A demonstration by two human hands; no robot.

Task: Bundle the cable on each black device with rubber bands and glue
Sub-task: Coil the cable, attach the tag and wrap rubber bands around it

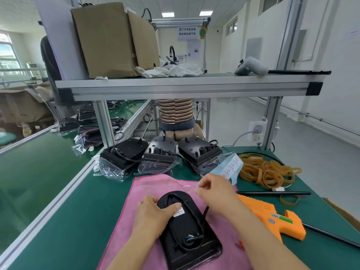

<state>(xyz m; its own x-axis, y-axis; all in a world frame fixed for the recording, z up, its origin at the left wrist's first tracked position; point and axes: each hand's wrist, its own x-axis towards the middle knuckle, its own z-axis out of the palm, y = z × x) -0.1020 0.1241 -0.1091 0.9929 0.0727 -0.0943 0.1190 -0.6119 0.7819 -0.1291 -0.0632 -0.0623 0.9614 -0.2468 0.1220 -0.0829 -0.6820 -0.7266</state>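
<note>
**Both hands busy over one black device on the pink cloth**

The left hand is gripping the far end of the black device, fingers curling over its rim and the thumb pressing down beside a white label whose print is too small to read. The right hand is hovering just beyond the device, thumb and forefinger pinching a small pale scrap; what the scrap is cannot be made out, and the knuckles are hiding the other fingertips.

The device is lying flat on a pink cloth, its near left corner disappearing behind the left forearm. Its cable is looping loosely along the right rim, ending in coloured wire tips near the device's near end.

To the right, an orange glue gun is lying on the green bench, its handle overhanging the cloth's edge region. Farther back, a heap of tan rubber bands is sitting beside a blue label sheet. Three more devices in clear bags are standing in a row behind the cloth.
</note>
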